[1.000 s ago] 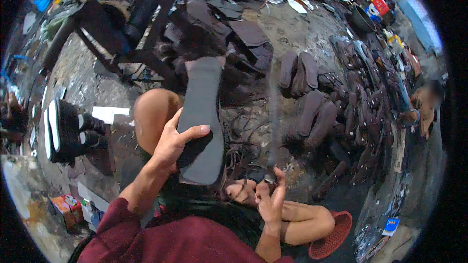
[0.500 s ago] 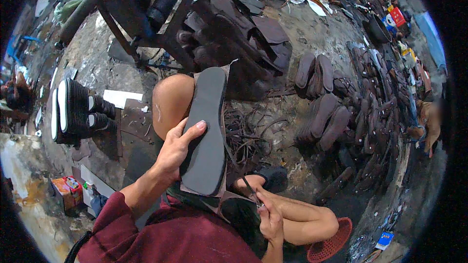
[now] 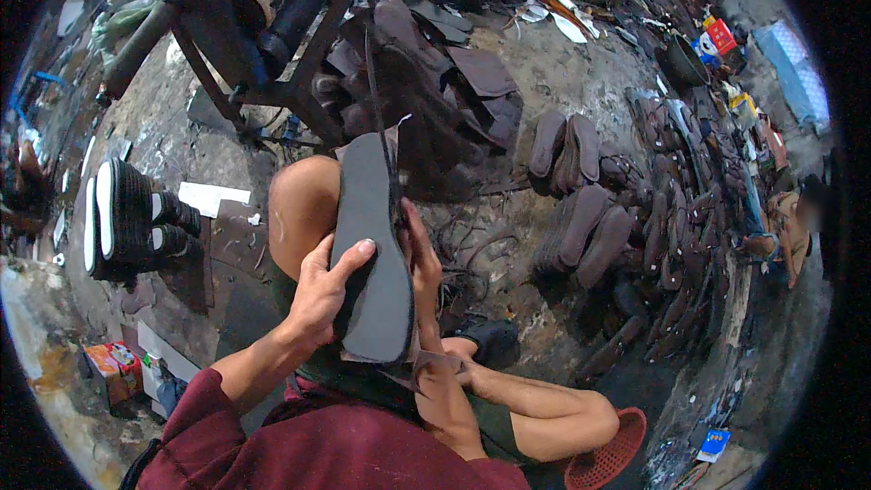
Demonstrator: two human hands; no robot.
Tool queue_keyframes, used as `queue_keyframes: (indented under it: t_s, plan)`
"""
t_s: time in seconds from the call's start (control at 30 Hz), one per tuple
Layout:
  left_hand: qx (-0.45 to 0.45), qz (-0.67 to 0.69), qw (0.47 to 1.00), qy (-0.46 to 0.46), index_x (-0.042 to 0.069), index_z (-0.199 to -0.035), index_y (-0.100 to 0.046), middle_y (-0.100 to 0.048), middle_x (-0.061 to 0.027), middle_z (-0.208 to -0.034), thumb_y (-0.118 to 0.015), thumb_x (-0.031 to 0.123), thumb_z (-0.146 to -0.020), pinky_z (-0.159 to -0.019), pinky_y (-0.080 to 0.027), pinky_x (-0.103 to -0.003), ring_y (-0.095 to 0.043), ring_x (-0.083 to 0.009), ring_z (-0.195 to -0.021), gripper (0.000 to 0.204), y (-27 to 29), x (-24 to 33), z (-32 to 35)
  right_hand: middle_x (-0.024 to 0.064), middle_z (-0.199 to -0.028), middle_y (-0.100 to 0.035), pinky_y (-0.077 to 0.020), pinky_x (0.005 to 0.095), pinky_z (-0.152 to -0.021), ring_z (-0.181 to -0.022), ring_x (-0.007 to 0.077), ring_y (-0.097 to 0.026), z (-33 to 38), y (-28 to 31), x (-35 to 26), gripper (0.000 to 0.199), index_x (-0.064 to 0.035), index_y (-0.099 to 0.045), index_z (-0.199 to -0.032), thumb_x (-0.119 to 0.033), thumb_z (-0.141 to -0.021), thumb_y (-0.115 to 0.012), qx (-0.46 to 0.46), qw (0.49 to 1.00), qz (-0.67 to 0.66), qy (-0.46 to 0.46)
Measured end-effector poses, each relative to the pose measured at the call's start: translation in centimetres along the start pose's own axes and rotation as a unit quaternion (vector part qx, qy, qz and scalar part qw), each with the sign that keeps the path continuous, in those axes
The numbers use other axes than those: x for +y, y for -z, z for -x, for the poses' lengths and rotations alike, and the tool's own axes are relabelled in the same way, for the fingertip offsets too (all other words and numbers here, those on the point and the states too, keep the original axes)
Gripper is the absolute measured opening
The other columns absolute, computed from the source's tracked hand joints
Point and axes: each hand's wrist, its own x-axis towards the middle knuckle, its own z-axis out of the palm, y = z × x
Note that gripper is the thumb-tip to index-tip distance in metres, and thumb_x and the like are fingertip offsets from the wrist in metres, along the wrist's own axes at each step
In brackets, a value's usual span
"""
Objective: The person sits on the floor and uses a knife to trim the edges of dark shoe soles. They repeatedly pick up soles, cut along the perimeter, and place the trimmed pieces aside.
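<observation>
- As we look across the floor, we find a dark metal stand (image 3: 290, 91) in the upper left of the frame and a heap of brown sheets (image 3: 408, 73) at the upper centre.
- At middle left we see stacked black soles (image 3: 127, 227) beside a white sheet of paper (image 3: 215, 199); right of centre we have paired brown soles (image 3: 581, 227), with more dark pieces (image 3: 676, 172) beyond.
- Close by, a bare knee (image 3: 304, 216) crowds the left side of the work.
- Our left hand (image 3: 325, 286) pinches the grey sole (image 3: 374, 263), thumb pressed on its upper face, other fingers hidden underneath.
- Our right hand (image 3: 419, 259) is at the sole's right edge, fingers pointing upward; a long, thin dark strip or blade (image 3: 374, 82) rises above it, and we cannot tell how tightly the fingers close.
- The sole lies at the frame's centre, between both hands, over brown material (image 3: 367, 357) that peeks out along its edges.
</observation>
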Motion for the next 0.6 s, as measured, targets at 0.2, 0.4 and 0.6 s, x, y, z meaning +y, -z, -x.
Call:
queue_keyframes:
  t_s: [0.2, 0.4, 0.6]
  plan:
    - [-0.121, -0.032, 0.992, 0.01, -0.002, -0.12, -0.055, -0.064, -0.0062, -0.104, -0.072, 0.022, -0.085, -0.083, -0.05, -0.031, -0.061, -0.0159, -0.095, 0.045, 2.3, -0.2, -0.1, 0.0112, -0.108, -0.066, -0.0501, 0.0398, -0.08, -0.09, 0.0279, -0.065, 0.0, 1.7, -3.5, 0.04, -0.018, -0.052, -0.138, -0.018, -0.098, -0.051, -0.013, 0.992, 0.117, 0.052]
    - [-0.136, 0.05, 0.988, 0.043, 0.002, -0.116, -0.06, -0.066, -0.0049, -0.103, -0.061, 0.017, -0.094, -0.08, -0.052, -0.03, -0.063, -0.0125, -0.092, 0.026, 2.5, 0.7, -0.6, 0.0154, -0.104, -0.062, -0.047, 0.034, -0.08, -0.088, 0.0275, -0.059, 7.7, 5.7, -3.5, 0.036, -0.0011, -0.053, -0.133, -0.013, -0.1, -0.047, -0.098, 0.975, 0.192, 0.056]
    - [-0.164, 0.019, 0.978, 0.128, 0.002, -0.113, -0.06, -0.066, -0.0049, -0.099, -0.062, 0.026, -0.094, -0.076, -0.055, -0.029, -0.065, -0.0123, -0.083, 0.031, 1.9, 2.0, 0.3, 0.015, -0.1, -0.062, -0.045, 0.0381, -0.075, -0.082, 0.0277, -0.056, 17.7, 11.4, 1.1, 0.039, -0.0027, -0.051, -0.134, -0.012, -0.096, -0.049, -0.057, 0.972, 0.225, 0.047]
